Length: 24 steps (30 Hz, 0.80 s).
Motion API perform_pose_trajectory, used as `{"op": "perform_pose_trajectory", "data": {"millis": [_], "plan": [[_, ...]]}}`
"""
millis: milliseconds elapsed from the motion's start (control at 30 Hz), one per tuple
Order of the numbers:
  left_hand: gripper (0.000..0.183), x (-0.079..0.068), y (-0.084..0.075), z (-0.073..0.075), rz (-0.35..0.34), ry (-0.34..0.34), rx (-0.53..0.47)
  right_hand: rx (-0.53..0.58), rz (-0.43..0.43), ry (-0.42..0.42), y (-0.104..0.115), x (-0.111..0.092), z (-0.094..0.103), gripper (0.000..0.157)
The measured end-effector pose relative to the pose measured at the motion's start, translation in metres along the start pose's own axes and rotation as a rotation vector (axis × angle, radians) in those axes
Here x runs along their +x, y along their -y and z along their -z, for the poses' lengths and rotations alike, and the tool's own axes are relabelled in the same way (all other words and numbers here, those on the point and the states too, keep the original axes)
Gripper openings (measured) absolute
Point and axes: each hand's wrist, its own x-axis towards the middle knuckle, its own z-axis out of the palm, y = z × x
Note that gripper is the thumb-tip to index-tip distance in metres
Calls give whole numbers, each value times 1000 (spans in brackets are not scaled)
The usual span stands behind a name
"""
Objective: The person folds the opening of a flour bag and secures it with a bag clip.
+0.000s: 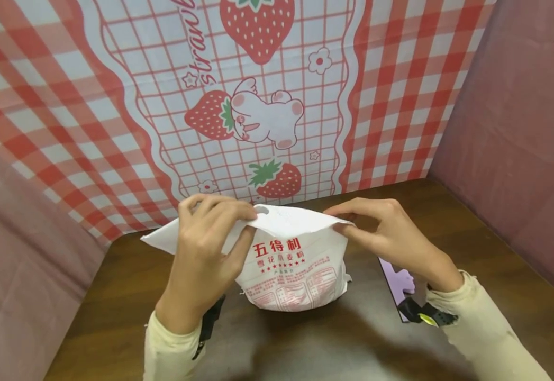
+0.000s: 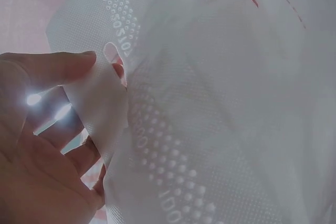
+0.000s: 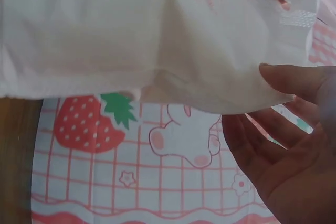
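A white flour bag (image 1: 291, 275) with red Chinese lettering stands on the wooden table, its top edge raised between both hands. My left hand (image 1: 205, 248) pinches that top near a cut-out handle hole, thumb on the near side. In the left wrist view, the thumb presses the embossed white film of the bag (image 2: 173, 129) beside the hole, and other fingers lie behind it. My right hand (image 1: 391, 233) pinches the bag's right top corner between thumb and fingers. The right wrist view shows this hand (image 3: 294, 129) at the corner, with the bag (image 3: 105, 40) stretching leftward.
A flat purple item (image 1: 398, 280) with a dark edge lies on the table (image 1: 486, 275) by the right wrist, partly behind it. A strawberry-print checked cloth (image 1: 391, 79) hangs at the back. Pink curtains (image 1: 515, 106) flank both sides.
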Motion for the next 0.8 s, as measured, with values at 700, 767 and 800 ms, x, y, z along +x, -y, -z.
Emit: {"op": "perform_pose_trajectory", "data": {"millis": [700, 767, 800], "plan": [[29, -18, 33, 18, 147, 125, 164, -115, 85, 6, -19, -4, -6, 24], [22, -19, 34, 19, 120, 125, 112, -119, 81, 7, -19, -4, -6, 25], [19, -19, 34, 20, 105, 119, 95, -122, 80, 7, -19, -5, -5, 25]]}}
